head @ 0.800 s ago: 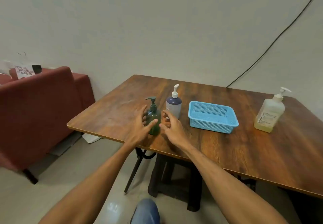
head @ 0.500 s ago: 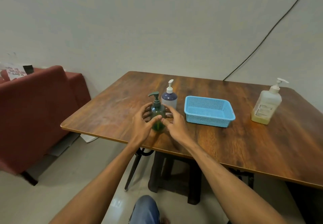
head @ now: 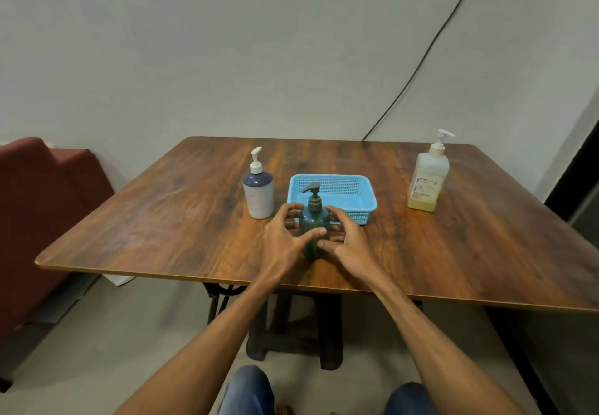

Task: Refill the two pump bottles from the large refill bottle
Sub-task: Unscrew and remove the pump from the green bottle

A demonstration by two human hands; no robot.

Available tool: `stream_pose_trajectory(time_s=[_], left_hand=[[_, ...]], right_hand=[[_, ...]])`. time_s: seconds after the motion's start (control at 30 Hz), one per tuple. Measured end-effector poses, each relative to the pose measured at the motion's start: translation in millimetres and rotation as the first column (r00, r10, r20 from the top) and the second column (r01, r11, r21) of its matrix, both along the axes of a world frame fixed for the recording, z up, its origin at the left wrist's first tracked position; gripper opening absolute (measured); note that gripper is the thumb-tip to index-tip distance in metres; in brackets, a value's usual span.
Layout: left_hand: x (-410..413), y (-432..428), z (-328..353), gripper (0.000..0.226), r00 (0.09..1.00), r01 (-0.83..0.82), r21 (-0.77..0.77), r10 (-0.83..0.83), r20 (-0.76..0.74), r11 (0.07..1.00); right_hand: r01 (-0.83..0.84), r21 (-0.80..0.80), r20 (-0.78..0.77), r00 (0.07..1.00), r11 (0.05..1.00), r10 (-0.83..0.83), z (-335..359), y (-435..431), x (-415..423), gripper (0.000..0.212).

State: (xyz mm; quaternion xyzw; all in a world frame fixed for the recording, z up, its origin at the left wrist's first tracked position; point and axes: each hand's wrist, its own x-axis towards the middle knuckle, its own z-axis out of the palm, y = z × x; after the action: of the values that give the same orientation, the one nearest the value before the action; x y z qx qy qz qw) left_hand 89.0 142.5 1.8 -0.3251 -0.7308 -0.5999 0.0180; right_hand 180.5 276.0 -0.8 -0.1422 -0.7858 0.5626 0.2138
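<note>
Close to the near edge of the desk (head: 162,226), both hands meet round the green pump bottle (head: 311,223), which stands upright on the wood. The left grip (head: 285,236) wraps its body with the thumb laid across the front, and the right grip (head: 349,240) cups the other side, thumb touching low on the front and fingers curled behind. The step in hand looks like readying this bottle for opening; its pump head is on. To do it well, I would keep one hand low on the body, pinning the bottle to the desk, while the other goes up to the collar under the pump head and turns there, not on the spout, which would likely only swivel. A light squeeze should be enough, since the plastic probably gives and a hard squeeze on an opened bottle could push liquid out. The dip tube should come straight up, and the blue basket (head: 363,215), just behind the bottle, looks a handy place to lay the wet pump. Farther back on the left stands the second pump bottle (head: 258,195), pale with a dark shoulder, apart from both hands. Farthest, at the right rear, the large refill bottle (head: 428,181) stands well apart. Bringing it closer before pouring would spare a long reach over an open neck.
</note>
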Motion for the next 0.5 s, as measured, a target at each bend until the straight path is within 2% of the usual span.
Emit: stream_pose_trajectory(time_s=[0.13,0.27,0.4,0.5], left_hand=[[1,12,0,0.068,1.000,0.016,-0.038,-0.015,0.010,0.999],[-2,16,7,0.070,0.991,0.072,-0.027,-0.068,0.112,0.997],[-6,21,22,0.043,0.946,0.289,0.066,-0.295,0.136,0.955],[-16,25,28,0.034,0.912,0.371,0.094,-0.382,0.149,0.924]], right_hand=[[0.054,0.008,-0.031,0.998,0.998,-0.054,-3,5,-2,0.072],[0.065,0.007,-0.043,0.997,0.998,-0.065,-4,9,-5,0.070],[0.048,0.010,-0.026,0.999,0.999,-0.048,-1,11,-4,0.068],[0.057,0.012,-0.023,0.998,0.998,-0.056,0,10,-4,0.069]])
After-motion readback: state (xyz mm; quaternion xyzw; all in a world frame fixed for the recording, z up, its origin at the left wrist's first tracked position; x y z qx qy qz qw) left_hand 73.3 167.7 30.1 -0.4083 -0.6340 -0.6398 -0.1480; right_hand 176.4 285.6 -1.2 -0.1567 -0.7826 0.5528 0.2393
